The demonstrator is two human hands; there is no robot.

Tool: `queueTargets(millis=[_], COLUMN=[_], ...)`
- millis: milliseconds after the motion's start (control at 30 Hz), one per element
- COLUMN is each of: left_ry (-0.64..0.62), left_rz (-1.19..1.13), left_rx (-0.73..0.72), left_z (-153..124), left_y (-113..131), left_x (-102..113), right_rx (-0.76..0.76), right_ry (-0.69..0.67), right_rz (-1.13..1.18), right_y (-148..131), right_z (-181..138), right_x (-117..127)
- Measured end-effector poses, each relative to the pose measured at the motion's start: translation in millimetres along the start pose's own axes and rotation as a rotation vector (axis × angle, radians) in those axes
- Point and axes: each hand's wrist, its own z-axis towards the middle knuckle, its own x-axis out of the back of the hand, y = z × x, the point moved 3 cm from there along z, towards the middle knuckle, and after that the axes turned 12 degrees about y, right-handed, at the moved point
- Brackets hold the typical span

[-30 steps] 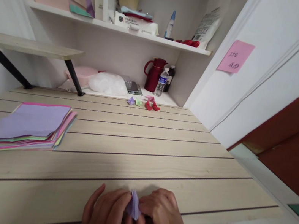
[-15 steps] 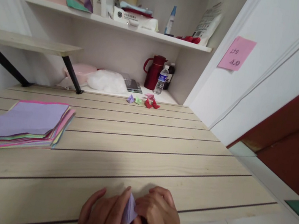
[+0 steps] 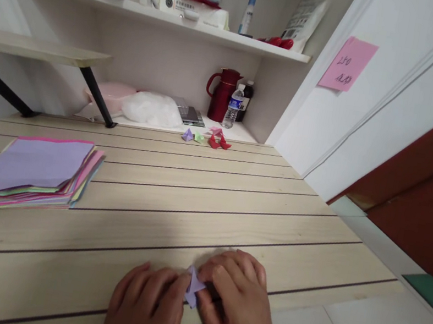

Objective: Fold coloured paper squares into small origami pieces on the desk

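A small folded piece of lilac paper (image 3: 194, 287) is pinched between my two hands, close above the table's near edge. My left hand (image 3: 150, 301) grips its left side, fingers curled. On its right side, my right hand (image 3: 234, 299) holds a pointed flap between thumb and fingers. The paper's lower parts are partly covered by my fingers. At the table's far edge lie several small folded paper pieces: a lilac one (image 3: 188, 134), a light green one (image 3: 199, 137), red ones (image 3: 219, 142) and a pink one (image 3: 216, 131).
A stack of coloured paper sheets (image 3: 31, 168) lies on the slatted wooden table (image 3: 177, 194) at left. Behind stand a red jug (image 3: 223, 96), a water bottle (image 3: 233, 108) and a dark bottle (image 3: 245, 101). A raised wooden stand (image 3: 35, 47) is at far left.
The lilac paper has gone from a narrow closed shape to a wider one with a flap out to the right. Both hands have shifted slightly, and the view has tilted down a little.
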Motion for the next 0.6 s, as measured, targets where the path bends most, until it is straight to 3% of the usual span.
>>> queueTargets(millis=[167, 367, 600], left_ry=[-0.010, 0.005, -0.099], left_rz=[-0.036, -0.096, -0.050], left_rx=[-0.003, 0.308, 0.152], left_z=[3, 10, 12], left_y=[2, 9, 6], left_x=[-1, 1, -4], right_rx=[-0.100, -0.193, -0.231], right_ry=[-0.036, -0.031, -0.167], right_rz=[0.047, 0.085, 0.198], right_y=[8, 9, 18], right_z=[-4, -4, 2], right_x=[-2, -1, 12])
